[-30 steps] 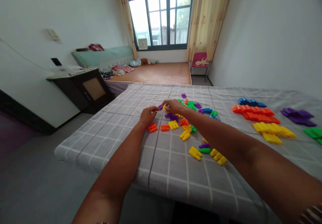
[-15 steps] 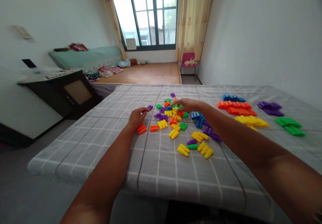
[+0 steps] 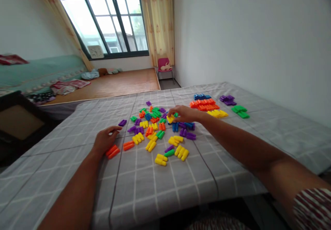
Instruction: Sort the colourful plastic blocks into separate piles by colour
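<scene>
My right hand [image 3: 182, 113] is closed on a yellow plastic building block [image 3: 170, 119], pinched in its fingertips above the right side of a loose multicoloured pile. Blue blocks [image 3: 175, 126] lie just beneath it. On the cloth left of the pile rests my left hand [image 3: 106, 138], its fingers loosely curved with a gap at the thumb and nothing visible between them. A purple block [image 3: 122, 122] lies just beyond its fingertips. Beside its wrist is an orange block [image 3: 112, 152], with another orange block [image 3: 128, 145] to the right.
Sorted groups stand at the right: blue blocks [image 3: 202, 96], orange blocks [image 3: 204, 104], yellow blocks [image 3: 217, 113], purple blocks [image 3: 227, 100] and green blocks [image 3: 240, 111]. A grey checked cloth [image 3: 144, 192] covers the table. Behind are a bed [image 3: 129, 80] and a pink chair [image 3: 164, 64].
The view has swung to the right. My right hand has moved to the right side of the pile and now holds a yellow block. My left hand stays near the purple block.
</scene>
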{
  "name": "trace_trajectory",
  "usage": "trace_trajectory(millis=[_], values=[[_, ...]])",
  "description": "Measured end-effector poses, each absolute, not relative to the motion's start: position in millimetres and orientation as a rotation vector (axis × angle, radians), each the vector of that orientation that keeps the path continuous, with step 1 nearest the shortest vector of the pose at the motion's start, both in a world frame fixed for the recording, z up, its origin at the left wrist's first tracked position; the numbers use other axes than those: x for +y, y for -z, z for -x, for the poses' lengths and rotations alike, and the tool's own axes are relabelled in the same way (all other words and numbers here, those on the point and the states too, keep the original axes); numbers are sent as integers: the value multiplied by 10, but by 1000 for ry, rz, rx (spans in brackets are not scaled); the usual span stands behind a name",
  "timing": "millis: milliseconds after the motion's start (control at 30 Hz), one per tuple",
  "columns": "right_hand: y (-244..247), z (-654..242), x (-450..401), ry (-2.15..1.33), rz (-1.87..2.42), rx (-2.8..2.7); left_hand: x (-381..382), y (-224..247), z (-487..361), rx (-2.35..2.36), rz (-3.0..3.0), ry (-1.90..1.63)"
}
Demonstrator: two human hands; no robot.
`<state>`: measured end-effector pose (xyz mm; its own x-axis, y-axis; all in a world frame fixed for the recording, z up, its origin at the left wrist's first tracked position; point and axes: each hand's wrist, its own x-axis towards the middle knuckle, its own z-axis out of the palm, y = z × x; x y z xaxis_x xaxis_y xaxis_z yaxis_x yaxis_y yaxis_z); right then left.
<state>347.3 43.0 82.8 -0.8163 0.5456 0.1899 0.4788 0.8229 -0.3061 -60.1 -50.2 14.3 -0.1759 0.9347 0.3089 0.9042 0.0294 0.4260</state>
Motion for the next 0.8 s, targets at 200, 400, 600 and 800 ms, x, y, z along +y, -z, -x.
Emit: trace_trajectory(millis=[200,400,600,800], values=[[-972,-5200,697,-444,1240,-2431,-483,-138,609,2217,-1977,-770],[-842,-6060,745,-578,1491,-2393,-457,-125,652,2303,-1985,-662],[-655,-5979,702,-655,1507,-2464,-454,-128,655,2303,-1968,-660],[-555,-6047,758,-602,1541,-2496,-520,-188,548,2258,-1917,-744]])
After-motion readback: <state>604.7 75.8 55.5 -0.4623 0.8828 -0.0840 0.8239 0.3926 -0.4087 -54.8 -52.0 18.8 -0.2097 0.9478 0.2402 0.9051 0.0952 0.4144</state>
